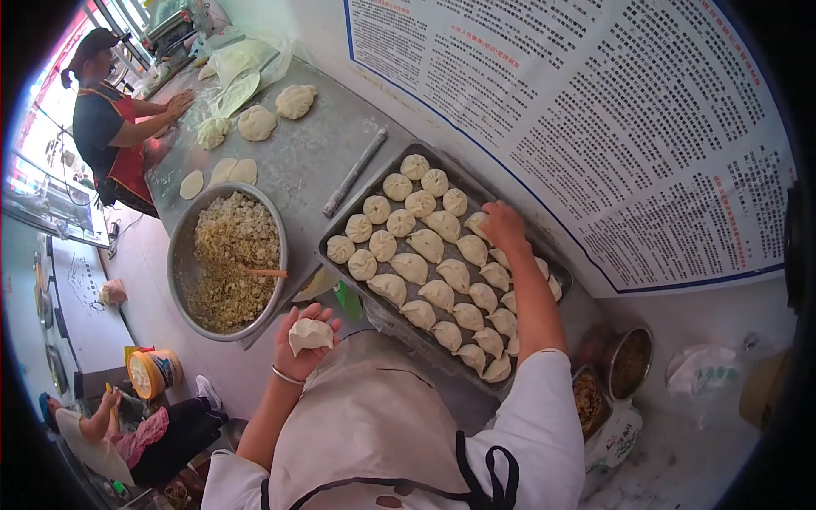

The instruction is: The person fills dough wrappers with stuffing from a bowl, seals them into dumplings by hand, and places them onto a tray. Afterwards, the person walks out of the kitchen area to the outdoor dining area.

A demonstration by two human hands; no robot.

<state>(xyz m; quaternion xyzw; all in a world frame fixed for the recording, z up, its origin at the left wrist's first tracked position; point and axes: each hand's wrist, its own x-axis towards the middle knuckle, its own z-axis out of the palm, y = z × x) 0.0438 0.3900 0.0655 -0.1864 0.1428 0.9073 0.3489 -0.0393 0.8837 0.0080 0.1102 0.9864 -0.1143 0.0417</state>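
My left hand [291,360], palm up in front of the apron, has its fingers curled round a pale folded dumpling [310,335]. Across the large dark tray [367,287], my right hand [503,226] reaches to the far side, its fingertips at another dumpling [476,223]. My fingers partly cover that one, and whether they grip it cannot be made out. Rows of crescent dumplings [438,294] fill much of the tray. Round pleated buns [397,186] sit at its left end. Left of the tray stands a metal bowl [176,293] of chopped filling [229,246] with a wooden stick [262,272].
A rolling pin [355,172] lies between bowl and tray. Dough lumps [257,123] and flat wrappers [244,172] are on the metal table [293,157]. A person in a red apron [129,157] works at its far end. Another person [157,438] sits lower left. Filling pots [631,364] stand right.
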